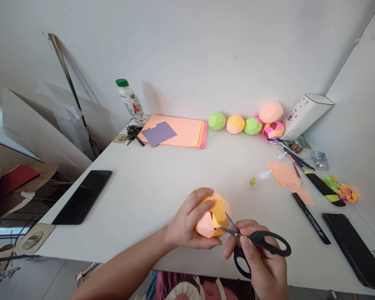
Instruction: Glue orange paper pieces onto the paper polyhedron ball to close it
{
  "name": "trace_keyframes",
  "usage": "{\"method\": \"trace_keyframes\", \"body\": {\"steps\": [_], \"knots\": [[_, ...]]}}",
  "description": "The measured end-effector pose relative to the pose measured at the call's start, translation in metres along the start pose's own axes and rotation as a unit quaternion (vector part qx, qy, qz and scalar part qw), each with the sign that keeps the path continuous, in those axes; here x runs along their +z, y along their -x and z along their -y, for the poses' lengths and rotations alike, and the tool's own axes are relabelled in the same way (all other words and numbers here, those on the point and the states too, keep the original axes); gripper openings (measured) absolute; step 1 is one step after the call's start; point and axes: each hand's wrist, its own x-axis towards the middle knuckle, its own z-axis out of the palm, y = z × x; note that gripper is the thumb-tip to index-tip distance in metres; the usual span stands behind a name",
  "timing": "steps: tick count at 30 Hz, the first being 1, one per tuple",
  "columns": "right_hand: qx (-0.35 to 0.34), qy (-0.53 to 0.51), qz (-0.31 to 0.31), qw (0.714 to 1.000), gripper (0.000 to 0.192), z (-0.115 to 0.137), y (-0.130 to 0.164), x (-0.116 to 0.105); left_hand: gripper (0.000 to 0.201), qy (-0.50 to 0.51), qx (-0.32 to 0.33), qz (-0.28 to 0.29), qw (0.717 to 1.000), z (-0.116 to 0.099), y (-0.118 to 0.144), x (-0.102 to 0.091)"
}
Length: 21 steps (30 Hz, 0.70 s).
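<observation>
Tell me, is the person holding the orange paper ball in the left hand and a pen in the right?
Not quite. The head view shows the right hand holding black scissors, not a pen. The left hand does hold the orange paper ball.

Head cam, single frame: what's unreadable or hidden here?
- Head view: the near side of the orange and pink folded paper ball is covered by the left hand.
- Where the black-handled scissors meet the paper: blade tips too small to tell.
- Right hand: wrist cut off by the bottom edge.
- White bottle with green cap: label print too small to read.
- Black phone at the right: corner cut off by the frame edge.
</observation>
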Motion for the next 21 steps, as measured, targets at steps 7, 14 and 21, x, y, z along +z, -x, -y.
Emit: {"method": "trace_keyframes", "body": {"steps": [7, 14, 21], "knots": [[-0.012, -0.010, 0.022, 1.000, 0.011, -0.003, -0.005, -0.006, 0.079, 0.021, -0.003, 0.013, 1.000, 0.000, -0.001, -0.001], [0.139, -0.094, -0.017, 0.986, 0.007, 0.007, -0.008, 0.004, 0.076, 0.007, -0.002, 0.008, 1.000, 0.000, -0.001, 0.000], [0.145, -0.089, -0.027, 0.985, 0.011, 0.006, -0.007, 0.005, 0.078, 0.009, -0.006, 0.010, 1.000, 0.000, 0.001, 0.001]]}}
